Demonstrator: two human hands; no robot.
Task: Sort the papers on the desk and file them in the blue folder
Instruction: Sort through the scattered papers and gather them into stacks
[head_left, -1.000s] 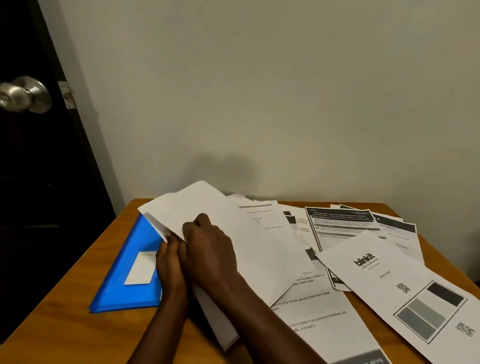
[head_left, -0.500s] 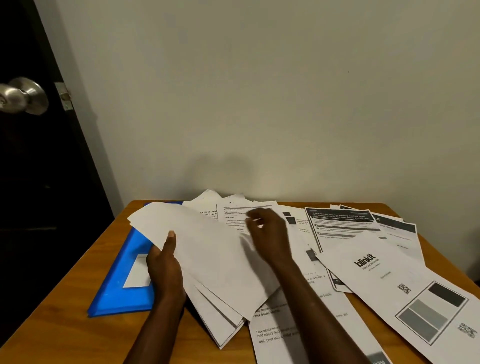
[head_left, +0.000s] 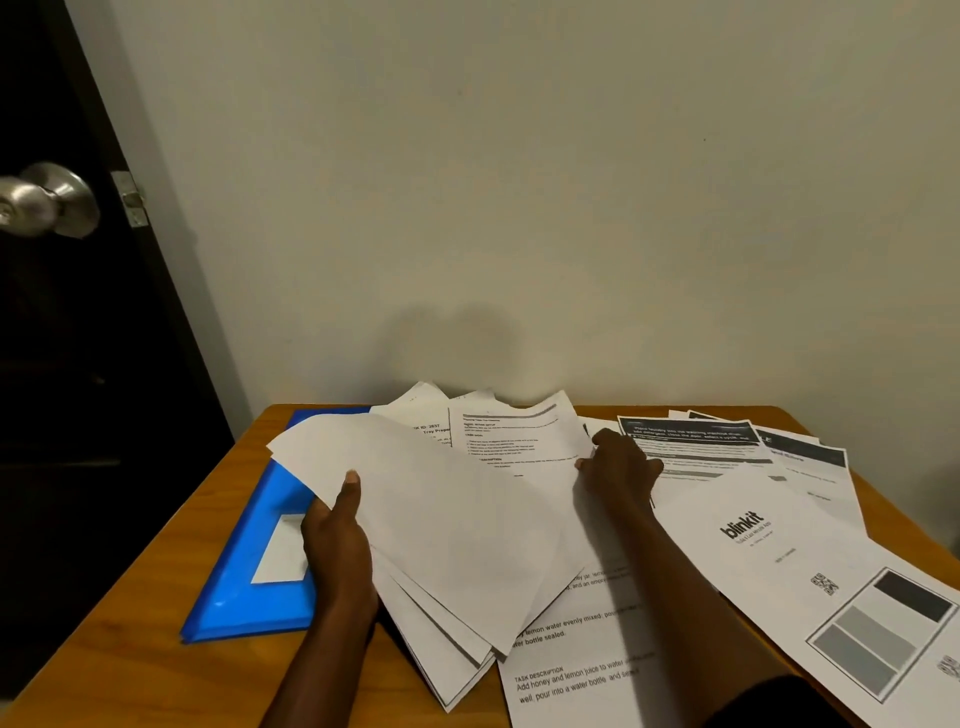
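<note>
We lose the right side of the blue folder under the stack of papers, which also hides the fingers of the left hand. The blinkit sheet runs off the right edge.

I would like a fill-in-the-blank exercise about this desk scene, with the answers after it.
The folder on the desk is ____ in colour.
The left hand holds a stack of papers with its ____ on top.
The sheet at the right bears the word ____.
Missing words: blue, thumb, blinkit.
</note>
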